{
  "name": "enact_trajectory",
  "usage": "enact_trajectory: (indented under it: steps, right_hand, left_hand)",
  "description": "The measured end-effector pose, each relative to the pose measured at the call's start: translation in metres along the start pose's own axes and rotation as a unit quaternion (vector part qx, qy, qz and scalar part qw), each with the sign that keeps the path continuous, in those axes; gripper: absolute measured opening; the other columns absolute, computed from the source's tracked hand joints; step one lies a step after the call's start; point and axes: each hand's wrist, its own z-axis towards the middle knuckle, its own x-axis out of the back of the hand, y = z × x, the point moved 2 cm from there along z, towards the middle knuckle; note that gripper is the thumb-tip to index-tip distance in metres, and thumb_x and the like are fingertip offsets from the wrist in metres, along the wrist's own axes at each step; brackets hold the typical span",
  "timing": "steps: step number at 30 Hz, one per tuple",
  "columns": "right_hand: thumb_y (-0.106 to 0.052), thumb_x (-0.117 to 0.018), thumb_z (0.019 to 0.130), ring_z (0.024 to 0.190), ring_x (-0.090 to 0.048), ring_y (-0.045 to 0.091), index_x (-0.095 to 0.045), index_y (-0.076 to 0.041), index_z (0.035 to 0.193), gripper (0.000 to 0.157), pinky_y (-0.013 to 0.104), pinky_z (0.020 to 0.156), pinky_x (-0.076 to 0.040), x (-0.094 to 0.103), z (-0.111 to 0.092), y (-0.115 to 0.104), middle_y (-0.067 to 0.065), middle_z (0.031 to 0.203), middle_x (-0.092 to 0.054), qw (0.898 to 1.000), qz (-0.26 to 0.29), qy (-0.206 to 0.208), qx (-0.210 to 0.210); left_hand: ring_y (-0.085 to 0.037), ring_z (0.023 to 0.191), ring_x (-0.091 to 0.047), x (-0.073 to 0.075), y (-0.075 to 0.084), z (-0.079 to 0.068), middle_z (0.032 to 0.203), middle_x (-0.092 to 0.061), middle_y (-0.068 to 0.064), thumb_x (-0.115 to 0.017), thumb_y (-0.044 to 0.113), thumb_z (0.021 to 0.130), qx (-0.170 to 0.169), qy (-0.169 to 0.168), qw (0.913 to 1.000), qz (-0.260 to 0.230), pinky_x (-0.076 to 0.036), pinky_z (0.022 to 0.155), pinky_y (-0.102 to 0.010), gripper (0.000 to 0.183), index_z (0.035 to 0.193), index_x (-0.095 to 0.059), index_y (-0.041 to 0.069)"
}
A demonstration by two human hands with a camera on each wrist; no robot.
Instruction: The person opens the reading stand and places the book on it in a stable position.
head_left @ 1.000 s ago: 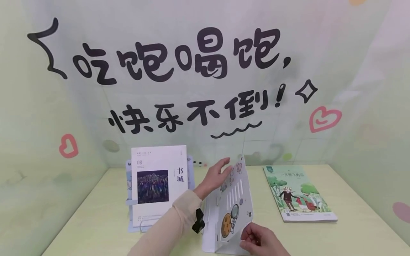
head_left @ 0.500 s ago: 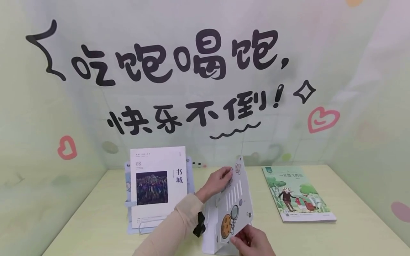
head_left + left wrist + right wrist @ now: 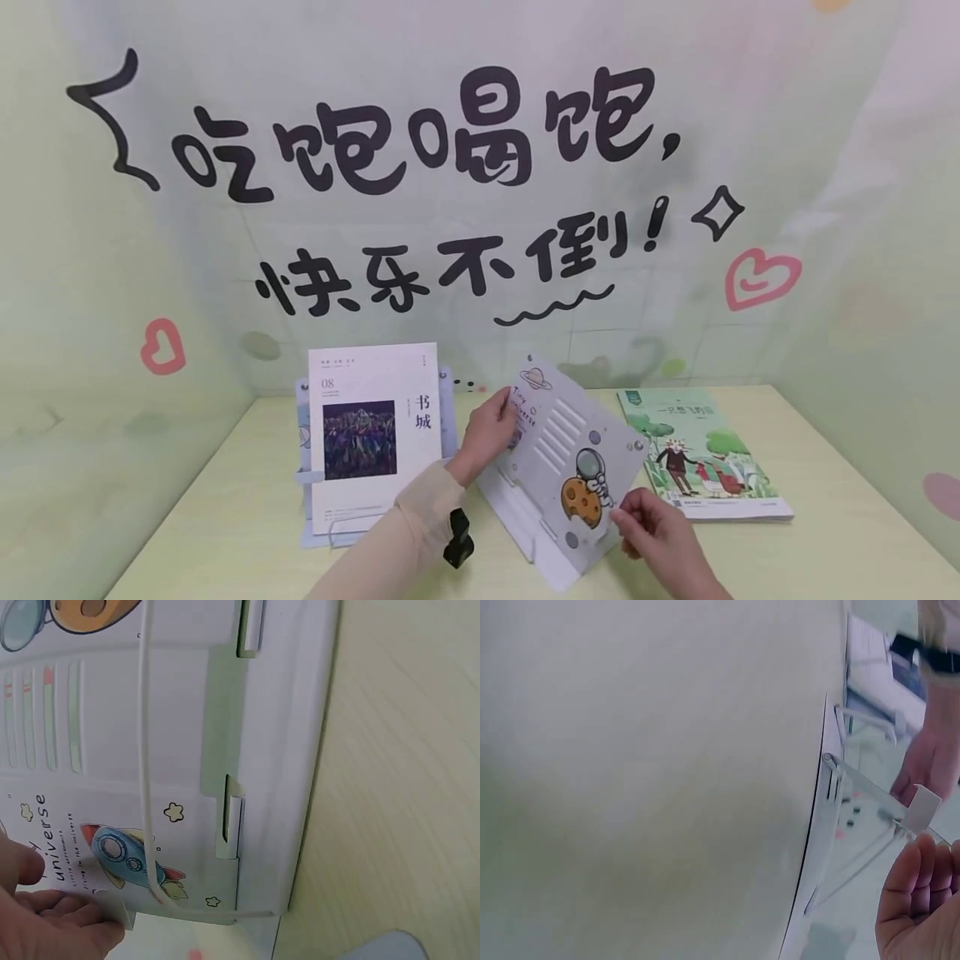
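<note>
A white book stand point(image 3: 558, 454) with cartoon planets and an astronaut is tilted back, its base on the table and its face turned toward me. My left hand point(image 3: 487, 429) pinches the panel's left edge; in the left wrist view, its thumb and fingers point(image 3: 90, 930) are beside the printed rocket. At the lower right edge, my right hand point(image 3: 660, 533) grips the panel between thumb and curled fingers. The right wrist view has those fingers point(image 3: 922, 877) close to a small side tab point(image 3: 921, 808). A wire page holder point(image 3: 145, 765) crosses the front of the panel.
On the left, a blue book stand point(image 3: 447, 400) carries an upright white book point(image 3: 375, 496). A green picture book point(image 3: 708, 454) lies flat at the right, close to my right hand. Behind the table point(image 3: 225, 517) hangs a printed cloth backdrop point(image 3: 420, 50).
The white stand has swung from nearly edge-on to facing me, its panel leaning further over to the right. My right hand has shifted right with its edge; my left has moved slightly left.
</note>
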Motion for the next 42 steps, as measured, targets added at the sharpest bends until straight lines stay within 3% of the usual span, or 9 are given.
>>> enact_trajectory:
  steps: [3, 8, 19, 26, 28, 31, 34, 37, 42]
  right_hand:
    - [-0.003, -0.06, 0.088, 0.059, -0.056, 0.009, -0.056, 0.003, 0.089, 0.007, 0.023, 0.056, -0.053, 0.011, 0.01, 0.002, 0.007, 0.073, -0.059, 0.999, -0.002, 0.046, 0.0]
    - [-0.001, -0.058, 0.09, 0.065, -0.059, 0.008, -0.056, 0.006, 0.094, 0.008, 0.023, 0.061, -0.055, 0.025, 0.027, 0.007, 0.009, 0.08, -0.063, 0.997, 0.009, 0.073, 0.005]
    - [-0.003, -0.058, 0.091, 0.071, -0.057, 0.002, -0.058, 0.006, 0.1, 0.013, 0.021, 0.064, -0.055, 0.039, 0.058, 0.009, 0.009, 0.085, -0.063, 0.995, -0.02, 0.092, 0.008]
    - [-0.004, -0.056, 0.093, 0.073, -0.054, 0.002, -0.059, 0.006, 0.103, 0.015, 0.02, 0.064, -0.054, 0.041, 0.07, 0.009, 0.009, 0.086, -0.061, 0.995, -0.03, 0.09, 0.012]
    - [-0.005, -0.056, 0.093, 0.074, -0.054, 0.003, -0.059, 0.006, 0.104, 0.016, 0.02, 0.064, -0.053, 0.039, 0.074, 0.008, 0.009, 0.087, -0.06, 0.996, -0.023, 0.085, 0.009]
    - [-0.006, -0.055, 0.093, 0.076, -0.053, 0.005, -0.058, 0.006, 0.106, 0.017, 0.021, 0.065, -0.053, 0.034, 0.079, 0.008, 0.008, 0.088, -0.06, 0.997, -0.01, 0.074, 0.001]
    - [-0.006, -0.055, 0.094, 0.076, -0.053, 0.006, -0.058, 0.006, 0.106, 0.017, 0.022, 0.066, -0.053, 0.03, 0.084, 0.007, 0.006, 0.088, -0.06, 0.998, -0.004, 0.068, -0.004]
    - [-0.007, -0.054, 0.094, 0.077, -0.053, 0.006, -0.058, 0.005, 0.107, 0.017, 0.022, 0.067, -0.053, 0.029, 0.088, 0.006, 0.006, 0.089, -0.06, 0.998, -0.007, 0.069, -0.008]
    - [-0.007, -0.053, 0.095, 0.079, -0.052, 0.007, -0.057, 0.004, 0.108, 0.018, 0.021, 0.066, -0.053, 0.029, 0.092, 0.005, 0.009, 0.093, -0.059, 0.998, -0.012, 0.069, -0.005]
  left_hand:
    - [-0.033, 0.129, -0.044, 0.003, 0.0, -0.005, 0.142, -0.043, -0.02, -0.04, 0.016, 0.098, 0.012, 0.005, 0.9999, 0.0, -0.036, 0.106, -0.045, 0.048, 0.143, -0.032, -0.001]
    - [-0.034, 0.136, -0.033, 0.006, -0.001, -0.019, 0.15, -0.03, -0.018, -0.039, 0.015, 0.099, 0.03, -0.001, 0.9996, -0.004, -0.032, 0.109, -0.045, 0.052, 0.146, -0.025, -0.001]
    - [-0.035, 0.138, -0.026, 0.011, -0.001, -0.043, 0.151, -0.025, -0.019, -0.04, 0.011, 0.098, -0.001, -0.002, 0.9999, -0.011, -0.025, 0.11, -0.047, 0.053, 0.145, -0.022, -0.004]
    - [-0.032, 0.136, -0.033, 0.012, -0.003, -0.054, 0.15, -0.028, -0.016, -0.041, 0.013, 0.099, -0.001, 0.0, 1.0, -0.005, -0.032, 0.108, -0.044, 0.053, 0.146, -0.022, -0.002]
    - [-0.031, 0.133, -0.039, 0.013, -0.005, -0.056, 0.15, -0.029, -0.015, -0.041, 0.013, 0.099, 0.001, 0.003, 1.0, -0.002, -0.04, 0.103, -0.04, 0.053, 0.146, -0.022, -0.001]
    - [-0.028, 0.108, -0.057, 0.016, -0.008, -0.06, 0.15, -0.029, -0.015, -0.042, 0.012, 0.098, 0.004, 0.009, 0.9999, -0.003, -0.052, 0.075, -0.028, 0.054, 0.146, -0.022, -0.001]
    - [-0.022, 0.078, -0.057, 0.019, -0.011, -0.063, 0.151, -0.028, -0.015, -0.043, 0.009, 0.097, 0.004, 0.012, 0.9998, -0.013, -0.046, 0.054, -0.021, 0.054, 0.146, -0.022, -0.001]
    - [-0.021, 0.067, -0.05, 0.02, -0.012, -0.065, 0.151, -0.028, -0.015, -0.044, 0.008, 0.097, -0.003, 0.012, 0.9997, -0.021, -0.039, 0.046, -0.021, 0.054, 0.146, -0.022, -0.001]
    - [-0.033, 0.107, -0.056, 0.02, -0.013, -0.065, 0.15, -0.028, -0.016, -0.045, 0.007, 0.096, -0.014, 0.015, 0.9992, -0.033, -0.042, 0.048, -0.022, 0.055, 0.146, -0.023, -0.003]
